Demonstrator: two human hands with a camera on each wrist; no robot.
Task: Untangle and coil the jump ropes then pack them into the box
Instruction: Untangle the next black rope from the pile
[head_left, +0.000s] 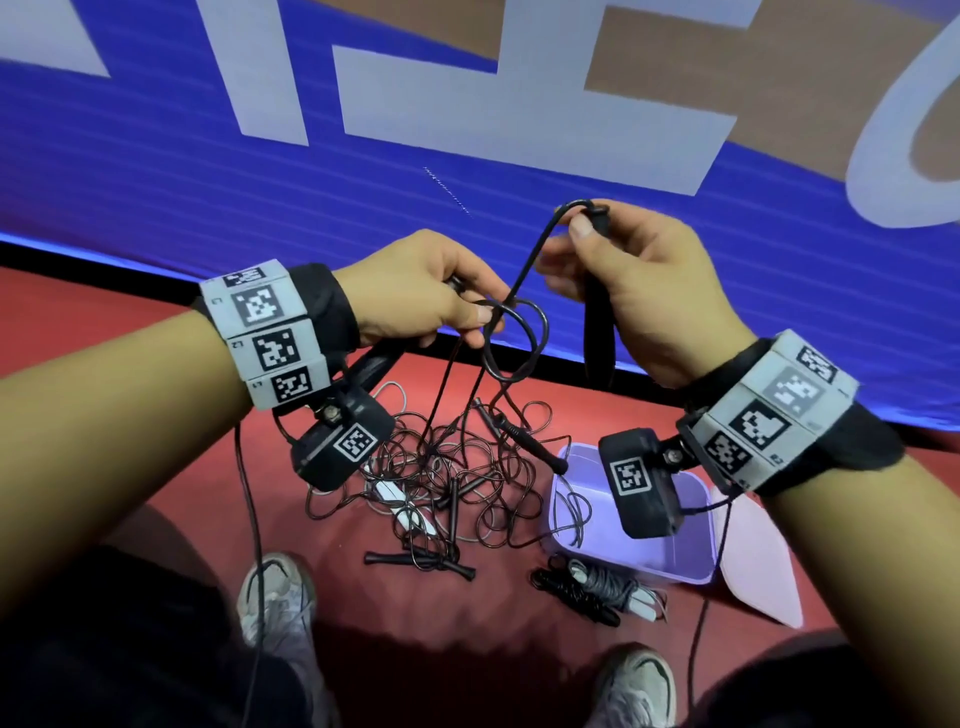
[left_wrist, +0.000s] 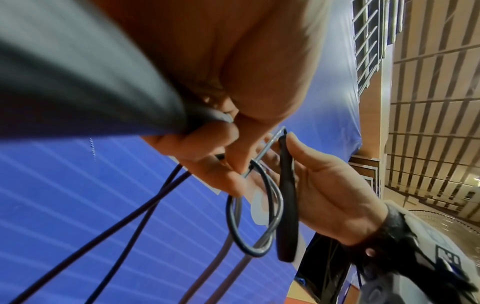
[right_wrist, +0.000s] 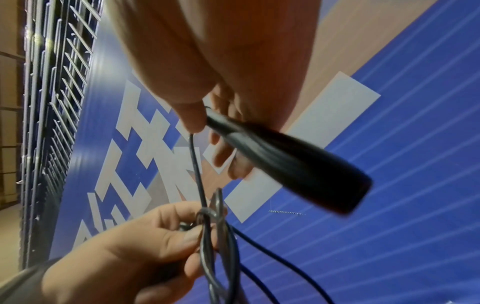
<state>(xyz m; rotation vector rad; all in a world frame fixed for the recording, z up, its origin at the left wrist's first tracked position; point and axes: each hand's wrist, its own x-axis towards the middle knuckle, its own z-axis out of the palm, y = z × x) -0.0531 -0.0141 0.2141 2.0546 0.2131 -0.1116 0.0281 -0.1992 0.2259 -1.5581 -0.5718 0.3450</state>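
Observation:
My left hand (head_left: 441, 301) grips a black handle (head_left: 374, 364) in its palm and pinches the black cord where it crosses into a loop (head_left: 514, 338). My right hand (head_left: 613, 275) pinches the narrow top of a second black handle (head_left: 597, 332), which hangs down. The cord runs from that handle's tip to the loop. Strands drop from the loop to a tangled pile of black ropes (head_left: 457, 483) on the red floor. An open lilac box (head_left: 675, 551) stands right of the pile. In the wrist views the loop (left_wrist: 254, 216) and the hanging handle (right_wrist: 291, 162) show close up.
A coiled black rope and a coiled grey rope (head_left: 597, 587) lie in front of the box. The box lid (head_left: 758, 566) lies to its right. Two tied black handles (head_left: 421, 564) and a white handle (head_left: 405, 509) lie in the pile. My shoes (head_left: 275, 597) stand close by. A blue banner (head_left: 311, 182) rises behind.

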